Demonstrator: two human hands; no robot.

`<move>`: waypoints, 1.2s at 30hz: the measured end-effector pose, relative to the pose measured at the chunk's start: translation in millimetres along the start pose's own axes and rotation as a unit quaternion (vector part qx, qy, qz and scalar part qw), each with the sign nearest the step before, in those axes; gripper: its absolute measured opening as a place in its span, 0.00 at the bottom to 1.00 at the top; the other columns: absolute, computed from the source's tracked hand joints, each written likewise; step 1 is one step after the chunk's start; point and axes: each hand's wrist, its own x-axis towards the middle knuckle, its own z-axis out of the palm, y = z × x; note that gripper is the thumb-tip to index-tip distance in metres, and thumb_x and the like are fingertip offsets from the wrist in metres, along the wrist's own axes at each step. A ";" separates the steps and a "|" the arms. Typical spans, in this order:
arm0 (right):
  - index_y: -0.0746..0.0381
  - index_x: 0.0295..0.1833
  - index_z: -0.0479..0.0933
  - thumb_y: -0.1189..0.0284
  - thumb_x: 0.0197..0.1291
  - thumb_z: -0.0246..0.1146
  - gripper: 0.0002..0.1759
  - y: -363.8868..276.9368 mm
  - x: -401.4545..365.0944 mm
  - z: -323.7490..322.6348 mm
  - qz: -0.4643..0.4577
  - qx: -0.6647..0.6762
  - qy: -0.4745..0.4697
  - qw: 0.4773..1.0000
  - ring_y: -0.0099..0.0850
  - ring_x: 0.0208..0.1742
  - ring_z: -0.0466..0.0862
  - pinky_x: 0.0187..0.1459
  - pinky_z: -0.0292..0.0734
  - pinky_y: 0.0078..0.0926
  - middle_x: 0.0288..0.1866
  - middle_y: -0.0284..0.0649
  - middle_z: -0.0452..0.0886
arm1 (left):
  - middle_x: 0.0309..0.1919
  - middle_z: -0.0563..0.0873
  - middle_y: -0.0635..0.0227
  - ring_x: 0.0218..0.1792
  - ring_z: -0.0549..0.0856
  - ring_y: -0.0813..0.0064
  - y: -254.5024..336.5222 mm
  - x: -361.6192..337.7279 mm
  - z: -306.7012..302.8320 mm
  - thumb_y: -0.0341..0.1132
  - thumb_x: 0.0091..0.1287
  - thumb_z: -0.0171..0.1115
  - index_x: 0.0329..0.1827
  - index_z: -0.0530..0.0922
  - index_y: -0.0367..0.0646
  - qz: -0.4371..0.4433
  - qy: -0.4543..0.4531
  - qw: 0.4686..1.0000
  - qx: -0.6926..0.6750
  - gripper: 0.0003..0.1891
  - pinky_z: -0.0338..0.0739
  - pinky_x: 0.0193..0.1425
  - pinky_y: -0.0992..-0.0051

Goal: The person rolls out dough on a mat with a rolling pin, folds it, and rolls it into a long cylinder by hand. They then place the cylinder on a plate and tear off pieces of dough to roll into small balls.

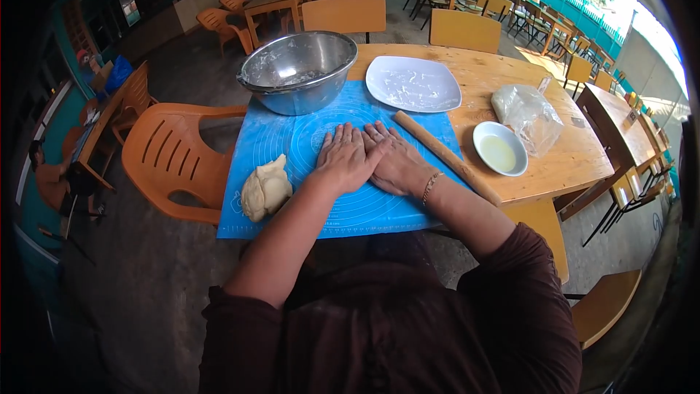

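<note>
Both hands lie palm down, side by side, near the middle of the blue mat (292, 131). My left hand (348, 159) has its fingers stretched forward, its thumb side touching the other hand. My right hand (397, 160) also lies flat, a bracelet at its wrist. Whatever may be under the palms is hidden. A lump of pale dough (265, 188) rests on the mat to the left of my left forearm. To the right of my right hand, a wooden rolling pin (445, 155) lies diagonally across the mat's edge.
A metal bowl (299, 76) and a white plate (413, 85) stand beyond the hands. At the right are a small bowl of yellowish liquid (499, 149) and a plastic bag (529, 118). An orange chair (175, 157) stands left; a person (52, 175) sits farther left.
</note>
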 end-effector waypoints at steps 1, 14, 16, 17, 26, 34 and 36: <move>0.71 0.77 0.59 0.59 0.72 0.52 0.36 -2.4 -11.1 0.7 0.007 0.038 0.022 0.999 0.53 0.81 0.59 0.80 0.53 0.50 0.78 0.60 0.63 | 0.76 0.60 0.34 0.80 0.54 0.42 0.4 -10.1 -1.6 0.72 0.73 0.32 0.76 0.60 0.24 0.012 -0.023 1.000 0.004 0.53 0.42 0.84 0.52; 0.78 0.76 0.58 0.58 0.73 0.51 0.38 -36.1 -91.0 -18.9 -0.048 0.048 0.087 0.994 0.55 0.82 0.57 0.81 0.47 0.51 0.79 0.63 0.60 | 0.73 0.61 0.25 0.79 0.53 0.32 21.9 -90.1 -2.3 0.78 0.65 0.42 0.72 0.57 0.13 0.121 0.017 0.985 0.119 0.62 0.38 0.83 0.45; 0.77 0.77 0.56 0.58 0.73 0.49 0.38 -23.9 -69.8 -13.4 -0.042 0.033 0.087 0.995 0.55 0.82 0.56 0.81 0.46 0.51 0.79 0.63 0.60 | 0.74 0.60 0.26 0.79 0.52 0.34 23.2 -59.1 -6.0 0.77 0.67 0.40 0.73 0.57 0.13 0.088 -0.004 0.990 0.106 0.61 0.38 0.83 0.46; 0.76 0.77 0.56 0.60 0.73 0.50 0.37 -17.6 -57.3 -10.0 -0.012 0.023 0.073 0.997 0.54 0.82 0.56 0.81 0.46 0.50 0.79 0.62 0.59 | 0.74 0.60 0.27 0.80 0.53 0.35 21.2 -44.6 -5.7 0.77 0.68 0.39 0.73 0.57 0.14 0.049 -0.003 0.995 0.090 0.60 0.38 0.83 0.47; 0.76 0.76 0.57 0.58 0.73 0.51 0.38 -15.7 -53.6 -7.4 0.019 0.037 0.066 0.997 0.54 0.82 0.57 0.81 0.48 0.50 0.79 0.62 0.60 | 0.77 0.57 0.32 0.81 0.51 0.39 9.4 -47.2 -7.5 0.71 0.71 0.42 0.77 0.55 0.22 0.063 -0.022 0.996 0.067 0.54 0.43 0.83 0.47; 0.79 0.73 0.61 0.55 0.72 0.54 0.39 -43.8 -108.4 -35.0 -0.043 0.058 0.060 0.996 0.54 0.81 0.59 0.81 0.49 0.49 0.77 0.64 0.63 | 0.74 0.61 0.28 0.79 0.54 0.34 22.9 -120.4 -10.6 0.74 0.67 0.46 0.74 0.57 0.18 0.202 0.036 0.975 0.080 0.58 0.43 0.82 0.45; 0.79 0.73 0.61 0.55 0.73 0.53 0.38 -34.1 -95.7 -25.7 -0.045 0.054 0.084 0.994 0.54 0.81 0.59 0.81 0.49 0.49 0.78 0.64 0.61 | 0.73 0.61 0.26 0.78 0.54 0.33 28.7 -102.3 -14.4 0.74 0.67 0.45 0.74 0.56 0.16 0.163 0.012 0.981 0.100 0.58 0.43 0.82 0.45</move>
